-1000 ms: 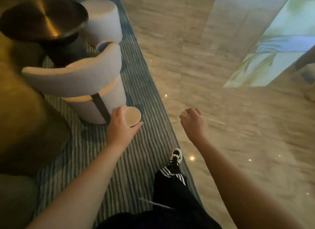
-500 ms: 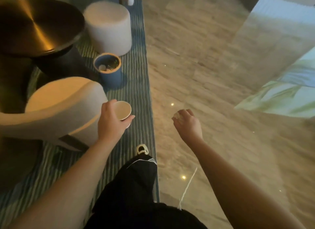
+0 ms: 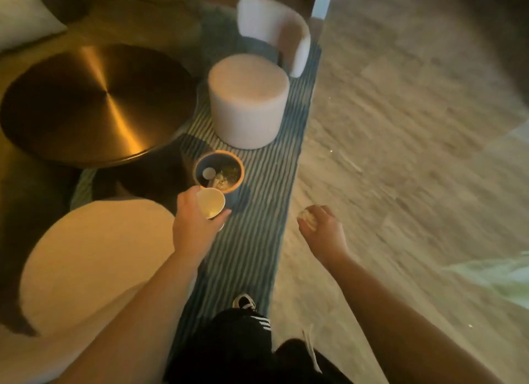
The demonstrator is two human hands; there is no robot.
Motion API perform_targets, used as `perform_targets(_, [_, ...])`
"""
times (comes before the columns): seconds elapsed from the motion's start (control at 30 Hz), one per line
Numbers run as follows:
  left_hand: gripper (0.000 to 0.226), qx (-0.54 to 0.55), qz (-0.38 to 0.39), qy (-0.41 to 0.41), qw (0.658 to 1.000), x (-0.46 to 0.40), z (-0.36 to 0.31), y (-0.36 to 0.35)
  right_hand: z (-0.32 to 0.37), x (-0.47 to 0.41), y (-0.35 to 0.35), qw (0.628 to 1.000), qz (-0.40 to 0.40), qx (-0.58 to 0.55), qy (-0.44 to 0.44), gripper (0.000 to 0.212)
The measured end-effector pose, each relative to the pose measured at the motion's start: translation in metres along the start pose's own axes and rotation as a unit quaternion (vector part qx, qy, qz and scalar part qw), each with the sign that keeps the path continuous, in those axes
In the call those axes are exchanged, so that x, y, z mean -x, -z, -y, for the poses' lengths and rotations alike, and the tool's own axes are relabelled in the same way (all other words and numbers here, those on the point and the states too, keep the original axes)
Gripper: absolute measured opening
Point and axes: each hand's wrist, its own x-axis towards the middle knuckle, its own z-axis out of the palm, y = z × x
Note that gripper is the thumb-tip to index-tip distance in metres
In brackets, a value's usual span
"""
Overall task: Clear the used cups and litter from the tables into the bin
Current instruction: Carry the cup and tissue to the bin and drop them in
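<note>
My left hand (image 3: 194,229) grips a pale paper cup (image 3: 211,202) by its side, mouth up, just in front of the bin's near rim. The small round blue bin (image 3: 200,161) stands on the striped rug and holds a lid and some clear wrappers. My right hand (image 3: 322,232) is closed around a crumpled whitish wad of litter (image 3: 307,216), out over the stone floor to the right of the rug, apart from the bin.
A round brass table (image 3: 94,103) stands left of the bin. A pale cylindrical stool (image 3: 247,100) sits just behind it, a curved-back chair (image 3: 274,31) farther back, another pale seat (image 3: 94,257) at near left. My shoe (image 3: 244,301) is on the rug (image 3: 252,240).
I have walked forward along the rug; the bin came out from behind the chair and now lies right before my left hand. Both hands keep their hold.
</note>
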Motion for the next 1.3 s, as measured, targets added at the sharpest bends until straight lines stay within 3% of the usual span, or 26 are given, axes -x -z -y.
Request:
perform_targets(0.33, [0.078,-0.027,-0.089,0.155,0.984,-0.137,0.004,-0.047,0.033,-0.258,-0.046,0.991,0.103,-0.008,0.082,0.026])
perform_targets(0.67, [0.083,-0.023,-0.255,0.369,0.894,-0.252,0.007,-0.161,0.058,-0.505,-0.109,0.917,0.314,0.067,0.238,0.016])
perform_targets(0.83, [0.083,-0.002,-0.254,0.429,0.867,-0.294,0.032,-0.228,0.046,-0.576,-0.15,0.898,0.356,0.101,0.239,0.02])
perform_targets(1.0, [0.081,0.043,-0.227,0.496,0.837,-0.341,0.12,-0.297,0.005,-0.609,-0.227,0.886,0.346,0.142,0.274,0.025])
perform_targets(1.17, [0.085,-0.015,-0.199,0.511,0.836,-0.369,0.214,-0.354,-0.038,-0.627,-0.313,0.873,0.353,0.147,0.302,0.024])
perform_targets(1.3, [0.107,-0.076,-0.158,0.522,0.835,-0.35,0.237,-0.382,-0.059,-0.63,-0.357,0.87,0.358,0.128,0.313,0.025])
